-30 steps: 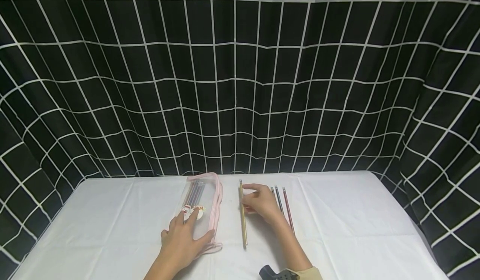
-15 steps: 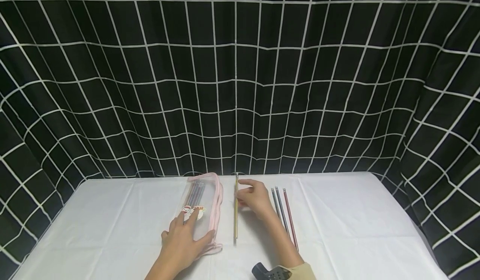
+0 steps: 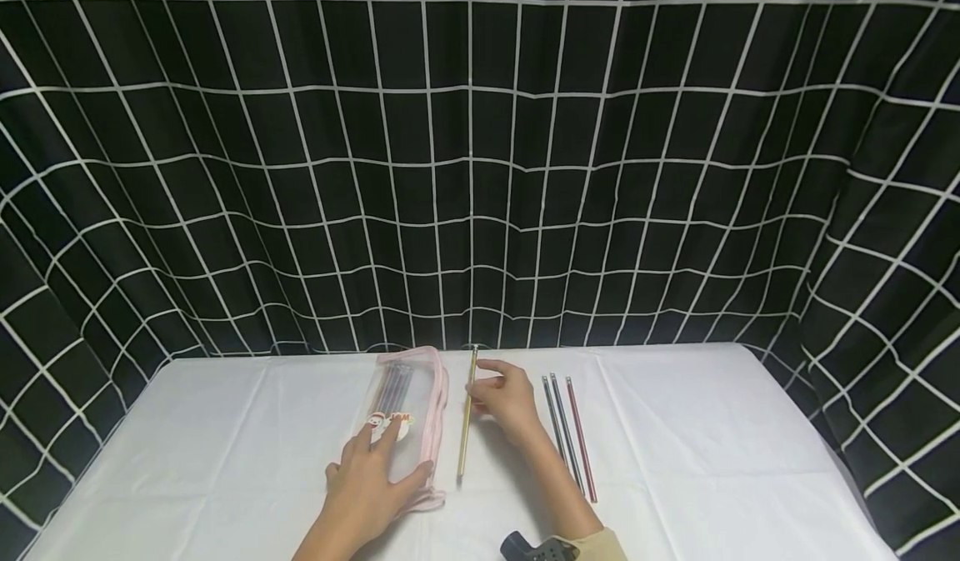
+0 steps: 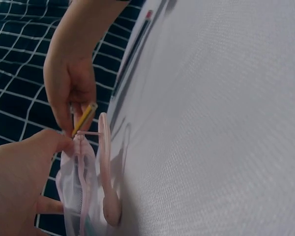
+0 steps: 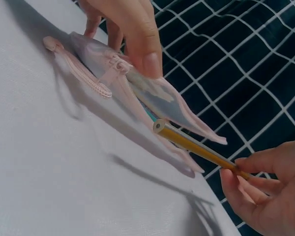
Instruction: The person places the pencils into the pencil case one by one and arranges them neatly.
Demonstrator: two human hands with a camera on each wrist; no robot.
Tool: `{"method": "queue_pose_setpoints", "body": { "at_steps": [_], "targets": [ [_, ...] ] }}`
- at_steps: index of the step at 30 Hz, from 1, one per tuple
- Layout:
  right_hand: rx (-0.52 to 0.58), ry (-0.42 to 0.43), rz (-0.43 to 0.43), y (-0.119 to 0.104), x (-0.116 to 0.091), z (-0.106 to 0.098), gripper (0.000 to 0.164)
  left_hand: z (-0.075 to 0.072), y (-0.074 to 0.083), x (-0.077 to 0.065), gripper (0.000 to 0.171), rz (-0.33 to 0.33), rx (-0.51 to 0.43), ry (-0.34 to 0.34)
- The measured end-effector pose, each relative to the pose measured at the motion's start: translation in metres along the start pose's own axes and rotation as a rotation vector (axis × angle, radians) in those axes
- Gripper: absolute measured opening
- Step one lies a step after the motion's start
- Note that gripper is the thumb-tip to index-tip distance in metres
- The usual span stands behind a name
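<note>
A clear pencil case [image 3: 412,461] with pink edging and a cartoon print lies left of centre on the table, several pencils [image 3: 392,390] inside. My left hand [image 3: 365,482] rests on it with spread fingers, the thumb [image 5: 150,64] pressing near the zip edge. From the right wrist view, the zip side gapes. My right hand [image 3: 510,398] pinches a gold pencil [image 3: 466,432] near its far end, between thumb and fingertips. The pencil's lower end [image 5: 160,127] tilts toward the case and stands just right of the zip side in the head view.
Three pencils, two dark [image 3: 564,423] and one red [image 3: 581,436], lie right of the right forearm. A pink strap loop [image 4: 105,167] hangs by the zip. White cloth [image 3: 712,444] covers the table; a black curtain with white grid lines [image 3: 480,169] stands behind.
The right hand has moved a little left with the gold pencil, whose lower end has swung left toward the case. The left hand and case have barely moved.
</note>
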State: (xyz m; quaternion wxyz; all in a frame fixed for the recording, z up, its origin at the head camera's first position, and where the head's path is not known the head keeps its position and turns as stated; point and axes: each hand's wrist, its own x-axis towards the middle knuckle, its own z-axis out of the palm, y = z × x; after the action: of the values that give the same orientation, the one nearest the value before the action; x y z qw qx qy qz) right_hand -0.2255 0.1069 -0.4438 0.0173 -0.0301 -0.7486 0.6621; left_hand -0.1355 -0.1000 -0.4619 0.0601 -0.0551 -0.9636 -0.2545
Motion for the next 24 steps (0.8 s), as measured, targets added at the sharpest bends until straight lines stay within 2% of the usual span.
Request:
{"method": "queue_pose_setpoints", "body": {
  "at_steps": [7, 15, 24],
  "targets": [
    [0.029, 0.020, -0.022, 0.001, -0.001, 0.006, 0.051, -0.001, 0.002, 0.000, 0.081, 0.004, 0.004, -0.003],
    [0.071, 0.044, 0.006, 0.002, -0.001, 0.014, 0.050, -0.003, 0.004, -0.001, 0.082, 0.012, 0.010, -0.003],
    [0.089, 0.033, 0.002, 0.006, -0.004, 0.021, 0.051, -0.002, 0.005, -0.002, 0.080, 0.016, 0.005, 0.008]
  ]
}}
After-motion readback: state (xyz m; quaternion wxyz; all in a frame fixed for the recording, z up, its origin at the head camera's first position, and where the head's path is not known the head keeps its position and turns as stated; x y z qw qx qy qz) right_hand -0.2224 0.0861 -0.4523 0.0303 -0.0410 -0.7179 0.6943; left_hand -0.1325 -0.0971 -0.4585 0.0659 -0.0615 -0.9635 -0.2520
